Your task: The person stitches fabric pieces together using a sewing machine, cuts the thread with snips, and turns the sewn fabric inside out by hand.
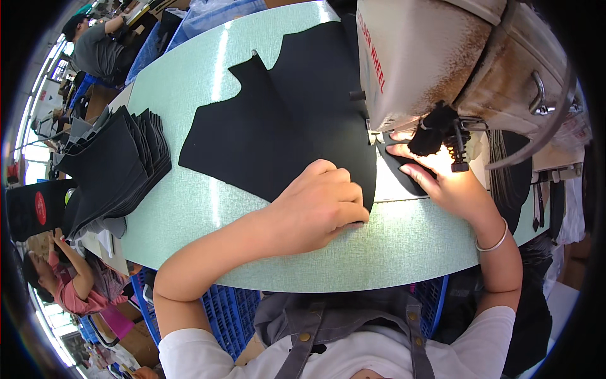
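A large black fabric panel [252, 132] with a notched far edge lies flat on the pale green table [170, 221]. Its right edge runs by the presser foot [375, 134] of a worn, off-white sewing machine [416, 63]. My left hand [325, 205] is closed at the panel's near right corner, fingertips pinching its edge. Under the machine's arm, my right hand [442, 180] lies with thumb and fingers spread on a smaller black piece [392, 163], just right of the presser foot. Machine parts partly cover those fingers.
Stacked black cut pieces [113, 170] stand at the table's left edge. More layered black pieces [514, 177] sit right of my right hand. Blue plastic crates [230, 316] are below the near edge. Two people, one in grey [101, 54] and one in pink [79, 284], are off to the left.
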Demonstrator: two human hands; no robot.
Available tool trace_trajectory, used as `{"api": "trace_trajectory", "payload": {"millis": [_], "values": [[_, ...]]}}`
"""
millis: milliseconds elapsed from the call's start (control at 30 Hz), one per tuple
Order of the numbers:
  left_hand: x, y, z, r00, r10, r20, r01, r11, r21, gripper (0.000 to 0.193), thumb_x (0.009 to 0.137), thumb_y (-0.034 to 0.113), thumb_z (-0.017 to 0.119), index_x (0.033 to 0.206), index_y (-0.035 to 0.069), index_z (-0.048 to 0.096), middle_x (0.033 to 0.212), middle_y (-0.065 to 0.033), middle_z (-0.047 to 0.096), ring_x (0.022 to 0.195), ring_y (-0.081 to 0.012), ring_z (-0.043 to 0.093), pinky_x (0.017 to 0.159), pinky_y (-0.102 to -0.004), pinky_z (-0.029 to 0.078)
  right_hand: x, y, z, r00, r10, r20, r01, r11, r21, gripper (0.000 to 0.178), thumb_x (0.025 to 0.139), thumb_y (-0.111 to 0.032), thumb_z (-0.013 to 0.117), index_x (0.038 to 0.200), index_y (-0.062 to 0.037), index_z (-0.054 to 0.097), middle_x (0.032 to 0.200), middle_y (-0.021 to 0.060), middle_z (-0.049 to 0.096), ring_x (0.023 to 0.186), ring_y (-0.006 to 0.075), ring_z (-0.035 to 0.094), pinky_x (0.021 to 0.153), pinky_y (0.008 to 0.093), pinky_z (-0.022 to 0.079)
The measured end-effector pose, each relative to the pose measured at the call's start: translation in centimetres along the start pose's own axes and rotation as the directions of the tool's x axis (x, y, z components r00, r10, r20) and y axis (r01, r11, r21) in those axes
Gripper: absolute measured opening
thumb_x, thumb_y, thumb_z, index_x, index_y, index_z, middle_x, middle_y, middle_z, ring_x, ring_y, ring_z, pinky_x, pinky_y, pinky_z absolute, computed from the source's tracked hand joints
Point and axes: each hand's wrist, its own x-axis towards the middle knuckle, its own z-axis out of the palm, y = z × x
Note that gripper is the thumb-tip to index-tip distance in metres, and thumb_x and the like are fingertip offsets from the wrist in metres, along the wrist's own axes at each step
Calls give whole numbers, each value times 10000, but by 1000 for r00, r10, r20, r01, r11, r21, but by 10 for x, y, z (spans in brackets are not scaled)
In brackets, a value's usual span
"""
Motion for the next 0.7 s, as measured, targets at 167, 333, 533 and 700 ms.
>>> {"api": "trace_trajectory", "payload": {"millis": [167,333,533,700], "values": [[5,-4,3,999,8,-46,-3,994,112,152,738,90,739,871,136,682,833,46,601,781,-164,527,836,-334,372,0,1,0,998,44,43,-45,999,26,270,835,-66,691,1104,-76,698,1030,99,692,874,254,667,765,360,531],[8,-8,6,991,25,-128,-4,986,167,186,717,62,729,885,130,689,851,40,603,790,-168,532,835,-338,385,-1,0,0,994,87,73,-91,995,52,274,834,-64,689,1108,-78,699,981,95,696,828,237,664,732,343,533],[12,-14,13,966,25,-257,33,975,222,188,699,66,738,873,129,707,813,34,563,778,-177,533,812,-346,410,-1,-4,-4,971,163,177,-170,985,22,326,879,-85,653,1203,-120,667,1150,122,640,1029,281,602,917,372,465],[14,-17,13,943,17,-333,103,934,341,139,711,119,735,848,141,724,781,36,528,815,-166,513,901,-391,387,4,-1,1,1000,-27,3,27,999,-25,245,863,-81,669,1106,-74,694,951,79,700,792,231,666,685,337,533]]}}
